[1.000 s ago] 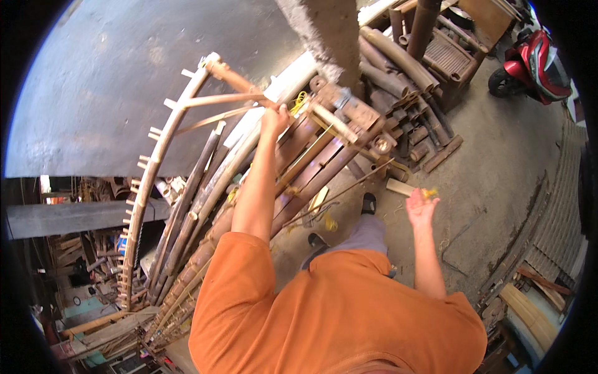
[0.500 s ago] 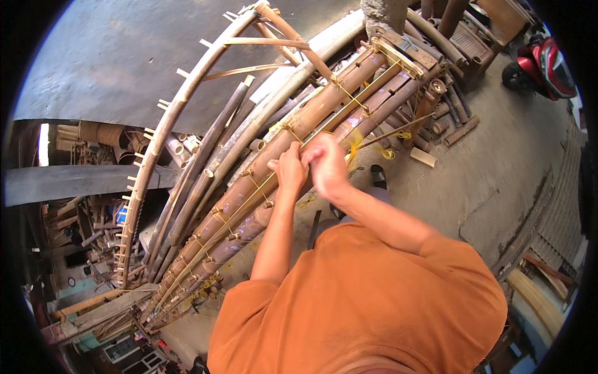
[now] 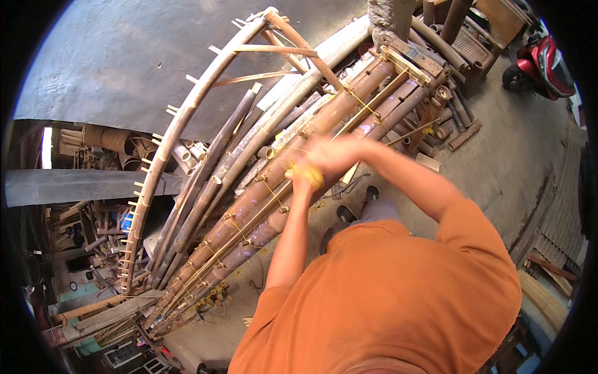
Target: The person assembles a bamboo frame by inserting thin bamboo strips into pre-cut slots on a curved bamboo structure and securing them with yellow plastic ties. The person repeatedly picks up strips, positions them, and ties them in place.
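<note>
My left hand [image 3: 300, 182] is at the two long brown bamboo poles in front of me. A blurred bundle of yellow cord [image 3: 311, 175] covers most of its fingers, so I cannot make out its grip. Just above and to the right, my right hand [image 3: 336, 156] reaches over the poles, smeared by motion. A thin yellow strand [image 3: 294, 149] runs from the hands across the upper bamboo pole [image 3: 261, 176]. The lower bamboo pole [image 3: 265, 229] lies alongside, with short pegs and yellow cord lashings between the two. Which hand holds the bundle is unclear.
A curved bamboo frame with pegs [image 3: 152, 168] rises at the left. More poles [image 3: 208, 181] lie behind the lashed pair. Cut bamboo pieces [image 3: 464, 134] rest on the floor at right, near a red motorbike [image 3: 548, 68]. A concrete post [image 3: 389, 22] stands at the far end.
The yellow cord bundle has moved from right of my hands to over my left hand. My right arm is raised further across, and the view has shifted slightly.
</note>
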Tool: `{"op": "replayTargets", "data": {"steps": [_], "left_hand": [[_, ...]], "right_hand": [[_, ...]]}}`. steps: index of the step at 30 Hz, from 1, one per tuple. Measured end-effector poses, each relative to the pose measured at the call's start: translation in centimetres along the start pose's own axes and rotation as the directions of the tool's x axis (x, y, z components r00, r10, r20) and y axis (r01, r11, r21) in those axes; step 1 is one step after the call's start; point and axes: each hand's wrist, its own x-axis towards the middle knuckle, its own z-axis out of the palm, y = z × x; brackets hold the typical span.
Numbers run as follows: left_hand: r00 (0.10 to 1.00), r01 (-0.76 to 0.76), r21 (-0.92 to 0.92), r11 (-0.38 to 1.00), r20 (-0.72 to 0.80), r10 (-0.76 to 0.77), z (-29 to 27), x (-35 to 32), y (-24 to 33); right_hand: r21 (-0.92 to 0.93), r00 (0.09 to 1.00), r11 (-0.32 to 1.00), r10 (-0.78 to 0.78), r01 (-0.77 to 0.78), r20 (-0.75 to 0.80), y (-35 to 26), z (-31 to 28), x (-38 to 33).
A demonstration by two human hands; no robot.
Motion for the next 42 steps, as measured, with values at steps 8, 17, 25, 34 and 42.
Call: {"op": "replayTargets", "data": {"steps": [8,17,25,34,42], "left_hand": [[0.993,-0.114,-0.583,0.804,-0.048,0.106,-3.3,7.8,6.5],[0.993,0.041,0.212,0.976,-0.116,-0.017,1.0,18.1,-0.1],[0.975,0.082,0.156,0.984,-0.216,-0.047,-1.0,18.0,-1.6],[0.973,-0.184,0.366,0.912,-0.064,0.222,-14.6,4.7,-4.5],[0.982,-0.065,0.382,0.922,0.191,-0.01,-11.4,-5.5,-9.0]], "right_hand": [[-0.171,0.912,0.982,0.007,-0.085,-0.41,-1.7,8.4,-6.6],[0.227,0.754,0.924,0.381,-0.307,-0.535,3.5,12.4,-11.0],[0.442,-0.436,0.574,0.816,0.689,-0.38,18.9,25.7,-27.9],[0.959,0.573,-0.167,0.82,0.229,0.006,6.4,34.0,-10.0],[0.512,0.038,0.72,0.562,0.468,-0.826,-2.1,24.4,11.3]]}}
